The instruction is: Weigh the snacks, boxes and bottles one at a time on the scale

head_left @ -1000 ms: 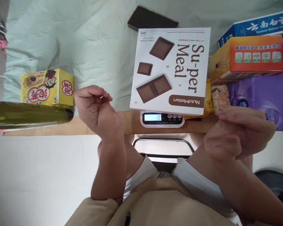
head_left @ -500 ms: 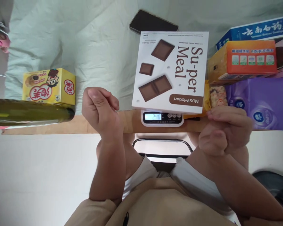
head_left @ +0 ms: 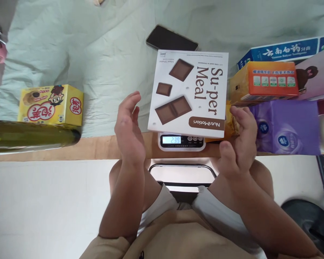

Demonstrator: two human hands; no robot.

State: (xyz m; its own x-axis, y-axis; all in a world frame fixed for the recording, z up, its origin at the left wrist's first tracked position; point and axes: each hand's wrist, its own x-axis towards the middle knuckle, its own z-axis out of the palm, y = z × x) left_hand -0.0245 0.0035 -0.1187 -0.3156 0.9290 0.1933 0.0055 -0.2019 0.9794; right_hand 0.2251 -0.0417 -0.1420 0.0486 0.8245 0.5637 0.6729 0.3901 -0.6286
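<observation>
A white "Su-per Meal" box [head_left: 183, 93] with chocolate pieces printed on it rests on a small white kitchen scale [head_left: 181, 142], whose lit display reads about 239. To the box's left, my left hand [head_left: 130, 124] is raised with its fingers stretched out, apart from the box and holding nothing. My right hand [head_left: 239, 140] is at the box's lower right corner, thumb and fingers apart, also without anything in it. Behind its fingers a yellow packet [head_left: 230, 124] shows in part, and a purple tissue pack [head_left: 288, 126] lies just to its right.
A yellow snack box [head_left: 51, 104] and a green bottle [head_left: 35, 135] lie at the left. Beyond the white box is a black phone [head_left: 171, 37]. At right stand an orange box [head_left: 270, 79] and a blue toothpaste box [head_left: 283, 50]. The table's wooden edge [head_left: 97, 147] runs in front.
Both hands have gone from curled fingers to opened ones and moved inward toward the white box. The scale's reading went from 240 to about 239. The view has shifted slightly.
</observation>
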